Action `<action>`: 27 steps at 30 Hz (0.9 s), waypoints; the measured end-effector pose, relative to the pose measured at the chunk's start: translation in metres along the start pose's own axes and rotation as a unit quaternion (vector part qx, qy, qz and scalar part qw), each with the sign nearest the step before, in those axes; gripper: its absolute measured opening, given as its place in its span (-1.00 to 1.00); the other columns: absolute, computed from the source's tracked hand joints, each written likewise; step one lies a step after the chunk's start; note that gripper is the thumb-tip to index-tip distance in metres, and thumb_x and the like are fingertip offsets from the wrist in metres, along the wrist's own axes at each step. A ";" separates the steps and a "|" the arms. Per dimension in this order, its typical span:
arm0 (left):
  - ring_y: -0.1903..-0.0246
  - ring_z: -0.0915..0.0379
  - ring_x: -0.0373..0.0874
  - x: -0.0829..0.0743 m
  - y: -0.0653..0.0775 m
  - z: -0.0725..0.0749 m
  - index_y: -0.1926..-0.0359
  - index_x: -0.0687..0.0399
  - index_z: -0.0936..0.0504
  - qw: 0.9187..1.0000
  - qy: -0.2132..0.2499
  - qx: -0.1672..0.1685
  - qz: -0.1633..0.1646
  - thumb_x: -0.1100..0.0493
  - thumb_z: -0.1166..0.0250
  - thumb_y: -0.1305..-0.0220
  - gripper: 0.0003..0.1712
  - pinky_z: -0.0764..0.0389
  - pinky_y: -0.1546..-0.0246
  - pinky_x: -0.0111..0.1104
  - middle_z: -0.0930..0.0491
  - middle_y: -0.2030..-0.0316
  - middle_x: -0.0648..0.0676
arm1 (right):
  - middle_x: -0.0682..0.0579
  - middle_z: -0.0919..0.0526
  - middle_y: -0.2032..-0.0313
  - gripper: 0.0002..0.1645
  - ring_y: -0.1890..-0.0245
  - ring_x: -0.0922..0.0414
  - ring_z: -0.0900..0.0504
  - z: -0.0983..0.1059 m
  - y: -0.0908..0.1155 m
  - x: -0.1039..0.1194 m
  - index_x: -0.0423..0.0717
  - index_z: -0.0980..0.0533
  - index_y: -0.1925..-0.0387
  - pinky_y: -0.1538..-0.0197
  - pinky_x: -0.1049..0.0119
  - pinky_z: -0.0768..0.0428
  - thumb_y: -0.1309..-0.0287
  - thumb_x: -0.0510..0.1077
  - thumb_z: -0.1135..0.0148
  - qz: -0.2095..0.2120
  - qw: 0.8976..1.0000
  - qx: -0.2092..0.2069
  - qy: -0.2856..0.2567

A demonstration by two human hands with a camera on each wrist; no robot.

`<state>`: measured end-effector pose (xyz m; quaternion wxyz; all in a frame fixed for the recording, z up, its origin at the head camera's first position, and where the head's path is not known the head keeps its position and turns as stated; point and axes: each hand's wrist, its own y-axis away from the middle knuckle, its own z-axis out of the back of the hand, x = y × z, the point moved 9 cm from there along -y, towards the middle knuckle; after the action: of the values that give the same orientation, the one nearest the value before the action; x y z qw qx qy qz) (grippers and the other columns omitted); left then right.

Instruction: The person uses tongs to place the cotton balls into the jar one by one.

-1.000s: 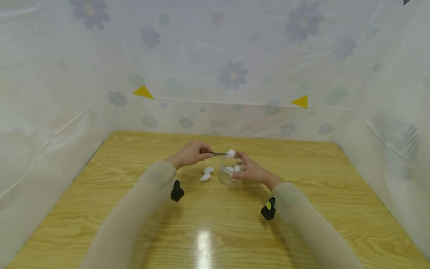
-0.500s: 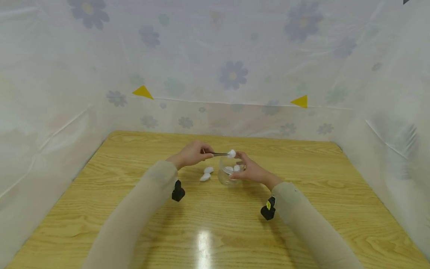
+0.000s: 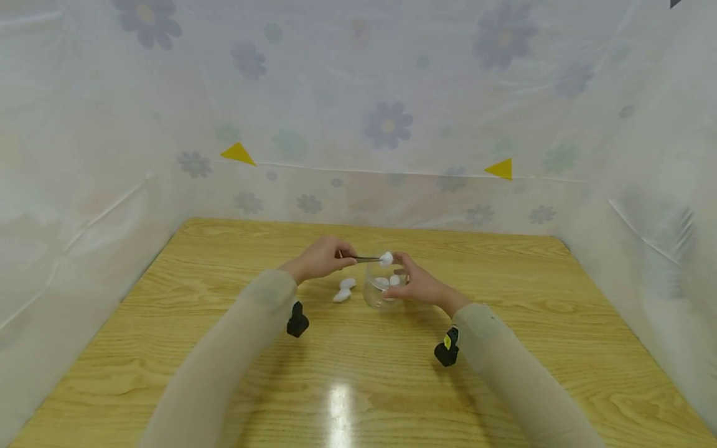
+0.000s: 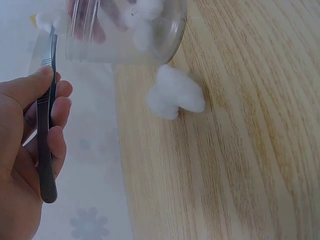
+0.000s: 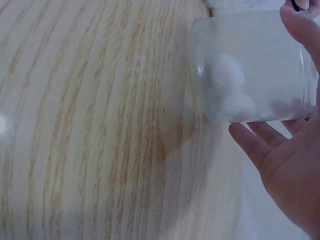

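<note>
My left hand (image 3: 323, 256) pinches metal tweezers (image 4: 46, 145) between thumb and fingers. A white cotton ball (image 3: 386, 258) sits in the tweezers' tips, over the mouth of a clear jar (image 3: 376, 297). My right hand (image 3: 421, 285) holds the jar from its right side, thumb at the front and fingers behind, as the right wrist view also shows. Inside the jar lie several cotton balls (image 5: 227, 75). Two more cotton balls (image 4: 181, 90) rest against each other on the table, left of the jar.
The wood-grain table (image 3: 358, 386) reaches back to a flowered plastic curtain (image 3: 336, 93) that also hangs along both sides. Two yellow triangles (image 3: 239, 154) mark the curtain. A black wrist camera (image 3: 297, 320) hangs under the left sleeve, another under the right.
My left hand has shifted very slightly right, then a little down, carrying the cotton ball in the tweezers over the jar mouth. The right hand and the jar have stayed in place.
</note>
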<state>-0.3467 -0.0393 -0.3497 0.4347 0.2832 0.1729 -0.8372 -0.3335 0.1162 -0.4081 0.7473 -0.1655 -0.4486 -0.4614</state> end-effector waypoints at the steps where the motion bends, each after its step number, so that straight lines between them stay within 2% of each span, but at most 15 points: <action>1: 0.32 -0.57 0.11 0.000 0.000 0.000 0.12 0.15 -0.67 1.000 -0.001 0.000 0.000 0.15 -0.16 -0.33 -0.76 -0.49 0.42 -0.40 -0.66 0.25 0.21 | -0.15 0.13 -0.44 0.17 -0.40 -0.19 -0.04 0.000 0.000 0.000 -0.10 0.26 -0.45 -0.29 -0.15 -0.22 -0.10 0.03 -0.32 0.002 1.000 0.000 0.001; 8: 0.31 -0.57 0.08 0.000 0.000 -0.001 0.09 0.18 -0.66 1.000 0.004 0.006 0.004 0.15 -0.17 -0.33 -0.75 -0.50 0.40 -0.39 -0.66 0.24 0.21 | -0.15 0.16 -0.45 0.17 -0.40 -0.20 -0.04 0.000 0.000 -0.001 -0.09 0.26 -0.45 -0.29 -0.14 -0.23 -0.09 0.04 -0.32 0.003 1.000 0.002 -0.002; 15: 0.37 -0.53 -0.18 0.001 0.001 -0.002 0.09 0.10 -0.66 1.000 0.005 0.006 0.010 0.13 -0.18 -0.32 -0.76 -0.53 0.35 -0.38 -0.65 0.21 0.17 | -0.19 0.08 -0.43 0.17 -0.38 -0.23 -0.07 0.000 0.001 0.002 -0.14 0.24 -0.45 -0.28 -0.15 -0.23 -0.10 0.05 -0.32 0.017 1.000 0.003 0.005; 22: 0.27 -0.58 0.05 0.003 0.002 0.000 0.02 0.13 -0.62 1.000 0.006 0.003 0.010 0.12 -0.15 -0.34 -0.72 -0.55 0.33 -0.36 -0.63 0.21 0.12 | -0.20 0.06 -0.43 0.14 -0.39 -0.24 -0.06 0.001 0.001 0.002 -0.15 0.25 -0.45 -0.29 -0.17 -0.20 -0.13 -0.01 -0.30 0.018 1.000 0.003 0.002; 27: 0.27 -0.57 0.05 0.007 0.007 0.004 -0.01 0.13 -0.60 1.000 0.005 -0.005 0.014 0.12 -0.15 -0.35 -0.70 -0.54 0.32 -0.36 -0.61 0.20 0.09 | -0.20 0.07 -0.43 0.13 -0.39 -0.23 -0.05 0.001 0.001 0.002 -0.14 0.25 -0.45 -0.29 -0.17 -0.20 -0.13 -0.02 -0.30 0.020 1.000 0.003 0.000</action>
<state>-0.3460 -0.0498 -0.3510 0.4465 0.2874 0.1751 -0.8291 -0.3326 0.1162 -0.4056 0.7571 -0.1716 -0.4465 -0.4450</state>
